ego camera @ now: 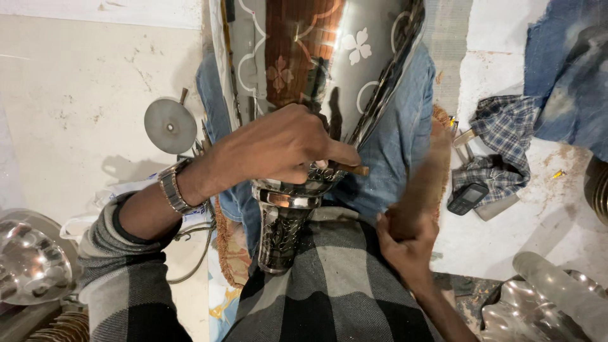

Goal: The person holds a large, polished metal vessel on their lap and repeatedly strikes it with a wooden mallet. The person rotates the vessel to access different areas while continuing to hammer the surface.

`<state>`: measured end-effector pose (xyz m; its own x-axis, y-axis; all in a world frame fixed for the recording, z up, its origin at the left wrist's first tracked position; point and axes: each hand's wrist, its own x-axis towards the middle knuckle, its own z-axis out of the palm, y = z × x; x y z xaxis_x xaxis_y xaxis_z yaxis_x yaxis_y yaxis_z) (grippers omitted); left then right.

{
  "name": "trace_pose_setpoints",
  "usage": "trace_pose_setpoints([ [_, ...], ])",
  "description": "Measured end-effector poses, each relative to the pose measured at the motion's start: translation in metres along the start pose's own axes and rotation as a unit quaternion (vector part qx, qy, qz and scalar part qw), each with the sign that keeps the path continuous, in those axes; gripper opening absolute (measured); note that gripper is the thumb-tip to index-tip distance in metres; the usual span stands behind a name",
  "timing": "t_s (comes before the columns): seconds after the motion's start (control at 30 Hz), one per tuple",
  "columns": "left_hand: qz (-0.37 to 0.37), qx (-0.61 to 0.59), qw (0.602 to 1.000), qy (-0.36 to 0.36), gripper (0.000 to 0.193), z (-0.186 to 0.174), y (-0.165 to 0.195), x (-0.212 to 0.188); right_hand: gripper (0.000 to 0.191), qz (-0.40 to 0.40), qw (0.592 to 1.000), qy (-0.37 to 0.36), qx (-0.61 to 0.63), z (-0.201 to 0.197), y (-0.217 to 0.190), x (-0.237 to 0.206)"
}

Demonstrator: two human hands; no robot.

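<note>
Left hand clamps a punch on the stiff, slick engraved metal vase, best gripped at its neck; right hand grips what looks like a wooden mallet.

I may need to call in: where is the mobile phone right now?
In the head view the mobile phone lies on the floor at right, against the checked cloth, just beyond the right hand.

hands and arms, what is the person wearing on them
The left hand is bare, with a silver metal link wristwatch on the wrist and a grey and black checked sleeve pushed up the forearm. The right hand is bare; no sleeve shows.
</note>
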<state>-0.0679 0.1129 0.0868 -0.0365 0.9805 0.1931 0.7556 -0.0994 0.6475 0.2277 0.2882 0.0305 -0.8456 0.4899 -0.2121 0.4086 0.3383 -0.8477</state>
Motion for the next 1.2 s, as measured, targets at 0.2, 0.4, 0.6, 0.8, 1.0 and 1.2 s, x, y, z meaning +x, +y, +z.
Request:
trace_pose_setpoints([
  [0.2, -0.096, -0.046, 0.994, -0.002, 0.052, -0.001, 0.019, -0.001, 0.024, -0.031, 0.996, -0.043, 0.074, -0.011, -0.008, 0.022],
  [0.4, -0.171, 0.033, 0.983, 0.055, 0.059, 0.011, 0.035, -0.017, 0.026, -0.063, 0.989, -0.128, -0.025, -0.049, -0.05, 0.059],
  [0.6, -0.188, -0.01, 0.946, 0.266, 0.049, 0.041, 0.049, -0.044, 0.02, -0.165, 0.941, -0.232, -0.183, -0.078, -0.107, 0.116],
  [0.8, -0.267, 0.016, 0.861, 0.433, 0.047, 0.092, 0.057, -0.048, 0.019, -0.165, 0.818, -0.349, -0.427, -0.081, -0.153, 0.155],
  [1.0, -0.273, 0.063, 0.801, 0.53, 0.056, 0.11, 0.06, -0.04, 0.024, -0.2, 0.765, -0.373, -0.485, -0.077, -0.207, 0.162],
  [1.2, -0.181, 0.001, 0.818, 0.546, 0.052, 0.096, 0.056, -0.039, 0.028, -0.175, 0.885, -0.336, -0.27, -0.068, -0.177, 0.159],
])
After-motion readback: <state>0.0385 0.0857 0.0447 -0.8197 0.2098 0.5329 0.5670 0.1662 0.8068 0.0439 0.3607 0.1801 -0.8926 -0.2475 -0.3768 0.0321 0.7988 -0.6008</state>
